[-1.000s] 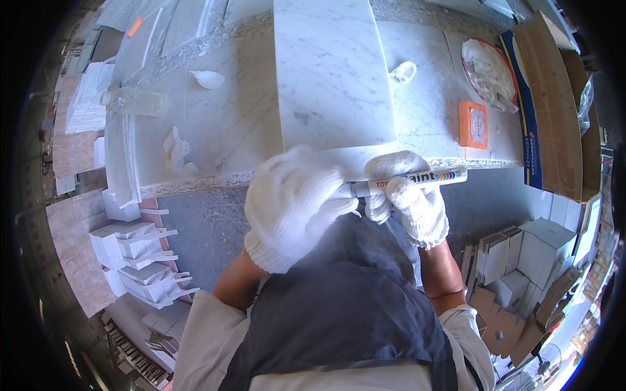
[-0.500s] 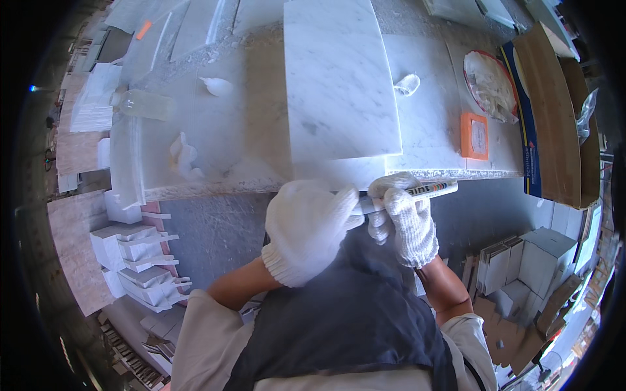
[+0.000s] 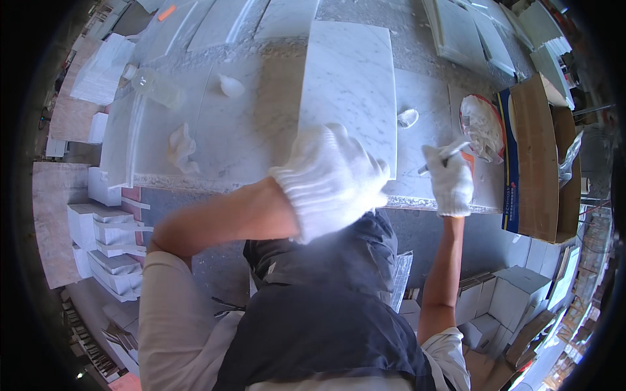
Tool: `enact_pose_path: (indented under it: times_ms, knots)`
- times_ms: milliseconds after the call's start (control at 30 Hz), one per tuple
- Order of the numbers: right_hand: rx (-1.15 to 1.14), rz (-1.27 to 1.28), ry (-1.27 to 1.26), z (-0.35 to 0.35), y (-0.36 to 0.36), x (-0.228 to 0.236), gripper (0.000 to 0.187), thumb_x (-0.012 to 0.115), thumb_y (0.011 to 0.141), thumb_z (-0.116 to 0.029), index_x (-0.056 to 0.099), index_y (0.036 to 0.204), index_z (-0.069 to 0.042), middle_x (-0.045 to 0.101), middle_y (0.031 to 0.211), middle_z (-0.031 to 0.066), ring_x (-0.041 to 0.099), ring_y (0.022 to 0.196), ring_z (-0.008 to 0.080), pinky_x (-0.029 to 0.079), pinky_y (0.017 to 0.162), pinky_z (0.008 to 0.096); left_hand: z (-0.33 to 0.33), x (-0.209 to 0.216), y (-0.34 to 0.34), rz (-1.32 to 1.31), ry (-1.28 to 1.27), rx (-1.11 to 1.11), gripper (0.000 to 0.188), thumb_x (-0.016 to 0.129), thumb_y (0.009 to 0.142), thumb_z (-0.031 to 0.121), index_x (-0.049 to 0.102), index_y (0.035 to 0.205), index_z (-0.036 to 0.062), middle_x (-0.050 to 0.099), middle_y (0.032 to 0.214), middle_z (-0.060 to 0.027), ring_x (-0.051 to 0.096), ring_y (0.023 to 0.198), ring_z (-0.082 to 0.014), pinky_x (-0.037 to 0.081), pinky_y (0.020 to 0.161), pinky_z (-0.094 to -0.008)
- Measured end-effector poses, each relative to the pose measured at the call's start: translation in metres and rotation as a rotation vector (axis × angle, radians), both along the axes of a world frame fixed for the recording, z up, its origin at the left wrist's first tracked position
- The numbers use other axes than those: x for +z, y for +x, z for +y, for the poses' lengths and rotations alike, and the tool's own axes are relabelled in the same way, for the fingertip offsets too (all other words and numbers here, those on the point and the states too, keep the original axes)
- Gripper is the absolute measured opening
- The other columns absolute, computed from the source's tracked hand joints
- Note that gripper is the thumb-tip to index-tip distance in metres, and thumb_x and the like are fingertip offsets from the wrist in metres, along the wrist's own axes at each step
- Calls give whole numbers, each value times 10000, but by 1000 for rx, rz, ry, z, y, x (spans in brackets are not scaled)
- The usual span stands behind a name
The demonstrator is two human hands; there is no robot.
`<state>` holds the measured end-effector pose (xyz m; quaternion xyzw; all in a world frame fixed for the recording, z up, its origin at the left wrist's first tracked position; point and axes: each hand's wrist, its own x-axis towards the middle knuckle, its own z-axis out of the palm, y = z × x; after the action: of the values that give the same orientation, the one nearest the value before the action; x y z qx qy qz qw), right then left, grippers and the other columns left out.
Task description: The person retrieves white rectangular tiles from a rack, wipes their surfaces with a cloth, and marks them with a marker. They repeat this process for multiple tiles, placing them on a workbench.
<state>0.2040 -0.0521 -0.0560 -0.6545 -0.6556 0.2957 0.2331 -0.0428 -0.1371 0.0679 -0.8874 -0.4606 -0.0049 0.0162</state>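
My right hand [image 3: 451, 179], in a white knit glove, is closed around a marker pen [image 3: 456, 147] above the right side of the stone worktop. My left hand [image 3: 336, 179], gloved the same way, is over the near end of a white marble slab [image 3: 349, 85] with grey veins. Its fingers are turned away and blurred, so whether they hold or touch anything is hidden. Behind the right hand an orange block [image 3: 469, 159] shows only in part. A small white crumpled piece [image 3: 407, 118] sits just right of the slab.
An open cardboard box [image 3: 538, 156] stands at the right edge, beside a red-rimmed round container [image 3: 482, 127] of white material. On the left are a clear bottle [image 3: 156, 88], a white bulb-like piece [image 3: 230, 86] and a crumpled white scrap [image 3: 182, 148]. More slabs [image 3: 463, 36] lie farther back.
My hands have parted. The right hand carried the marker pen right and forward; the left moved up over the slab's near end. The view has shifted as well.
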Motion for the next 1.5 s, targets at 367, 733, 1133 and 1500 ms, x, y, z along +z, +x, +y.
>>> enact_pose_path:
  times_ms: [367, 733, 1133, 1500]
  knots:
    - [-40, -71, 351, -9, -14, -64, 558, 774, 877, -371, 620, 1310, -55, 714, 1050, 141, 695, 876, 265, 541, 815, 374, -35, 76, -6, -296, -288, -485, 248, 656, 903, 264, 654, 792, 41, 587, 598, -64, 612, 550, -226, 468, 468, -395]
    - [-191, -57, 340, -26, -10, -74, 453, 782, 891, -284, 642, 1295, -136, 686, 1069, 77, 682, 949, 234, 554, 829, 365, -40, 77, -5, -279, -217, -497, 250, 656, 879, 270, 677, 742, 62, 599, 622, -75, 623, 571, -236, 478, 469, -417]
    - [-78, 358, 340, -41, -20, -40, 417, 712, 950, -255, 648, 1286, -16, 696, 1113, 149, 695, 978, 246, 549, 887, 352, -30, 49, -18, -239, -50, -361, 258, 656, 853, 277, 702, 688, 85, 612, 649, -86, 635, 594, -247, 488, 471, -442]
    - [155, 238, 515, -55, -67, -10, 545, 735, 938, -377, 622, 1345, -33, 670, 1252, 176, 710, 1047, 314, 584, 884, 382, -10, -73, -94, -698, -582, 872, 544, 716, 941, 437, 578, 1240, 3, 677, 1120, -158, 631, 1084, -239, 498, 929, -392]
